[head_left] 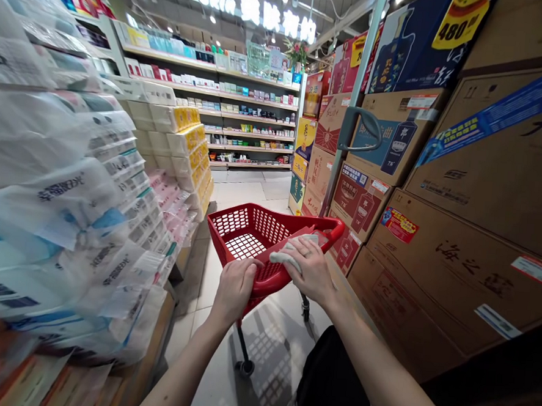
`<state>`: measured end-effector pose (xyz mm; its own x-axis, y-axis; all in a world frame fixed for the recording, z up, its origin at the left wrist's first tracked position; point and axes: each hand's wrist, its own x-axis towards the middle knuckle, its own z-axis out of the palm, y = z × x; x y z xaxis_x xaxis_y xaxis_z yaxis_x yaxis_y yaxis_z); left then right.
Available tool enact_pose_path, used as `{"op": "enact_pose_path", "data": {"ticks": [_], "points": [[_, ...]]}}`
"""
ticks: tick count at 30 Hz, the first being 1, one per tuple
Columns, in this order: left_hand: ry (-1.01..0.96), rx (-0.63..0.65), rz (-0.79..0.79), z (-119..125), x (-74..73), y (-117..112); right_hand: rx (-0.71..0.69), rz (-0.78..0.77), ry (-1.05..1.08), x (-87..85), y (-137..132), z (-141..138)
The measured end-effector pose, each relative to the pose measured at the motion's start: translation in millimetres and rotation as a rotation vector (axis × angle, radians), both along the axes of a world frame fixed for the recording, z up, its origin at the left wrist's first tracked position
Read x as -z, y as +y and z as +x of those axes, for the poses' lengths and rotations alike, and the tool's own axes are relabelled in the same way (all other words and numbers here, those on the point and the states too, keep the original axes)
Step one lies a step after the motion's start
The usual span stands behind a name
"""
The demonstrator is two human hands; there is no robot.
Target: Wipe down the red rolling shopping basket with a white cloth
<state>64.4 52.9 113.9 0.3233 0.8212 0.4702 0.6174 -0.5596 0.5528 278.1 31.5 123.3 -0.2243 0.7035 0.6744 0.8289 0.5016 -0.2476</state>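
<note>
A red plastic shopping cart (269,227) with latticed walls stands in front of me on the aisle floor, and no goods show in its basket. My left hand (234,289) is closed around the left end of its thick red handle (273,283). Under the fingers of my right hand (310,267) is a pale grey-white cloth (286,259), bunched and pressed against the red panel behind the handle. A ring shows on one right finger. The palm side of both hands is hidden.
Plastic-wrapped tissue packs (68,215) are piled along the left, with yellow-sided packs (194,152) beyond. Cardboard cartons (446,256) form a wall at right, beside a metal post with a grey handle (360,132). Stocked shelves (253,119) cross the aisle's far end.
</note>
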Motion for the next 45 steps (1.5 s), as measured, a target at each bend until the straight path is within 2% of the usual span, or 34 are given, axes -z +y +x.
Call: {"op": "enact_pose_path", "data": {"ticks": [3, 7, 10, 13, 18, 21, 23, 28, 32, 38, 42, 45], "points": [[0.041, 0.026, -0.014, -2, -4.3, -6, -0.032, -0.069, -0.006, -2.4, 11, 14], [0.099, 0.060, 0.019, 3, -6.5, -15, 0.105, -0.183, 0.124, -5.5, 36, 47], [0.118, 0.058, 0.039, 8, -6.4, -21, 0.178, -0.246, 0.164, -9.2, 43, 58], [0.137, 0.052, 0.042, 11, -7.0, -25, 0.147, -0.238, 0.138, -11.2, 32, 50], [0.154, 0.040, 0.049, 5, -7.8, -25, -0.011, -0.186, 0.028, -11.1, 4, 18], [0.175, 0.062, 0.037, 0, -8.6, -23, -0.076, -0.185, -0.022, -12.8, 3, 14], [0.194, 0.081, 0.027, -2, -9.2, -22, -0.059, -0.191, -0.010, -15.0, 11, 23], [0.201, 0.077, 0.034, 0, -8.0, -21, 0.094, -0.211, 0.006, -23.0, 39, 49], [0.191, 0.061, 0.047, 0, -7.8, -24, 0.141, -0.280, -0.110, -26.2, 48, 43], [0.143, 0.031, 0.024, -15, -9.0, -29, 0.173, -0.190, -0.152, -22.1, 29, 7], [0.118, 0.054, 0.008, -33, -7.7, -27, 0.078, -0.145, -0.094, -19.5, 8, -7], [0.117, 0.083, -0.006, -41, -9.0, -26, 0.010, -0.132, -0.082, -19.4, 2, -10]]}}
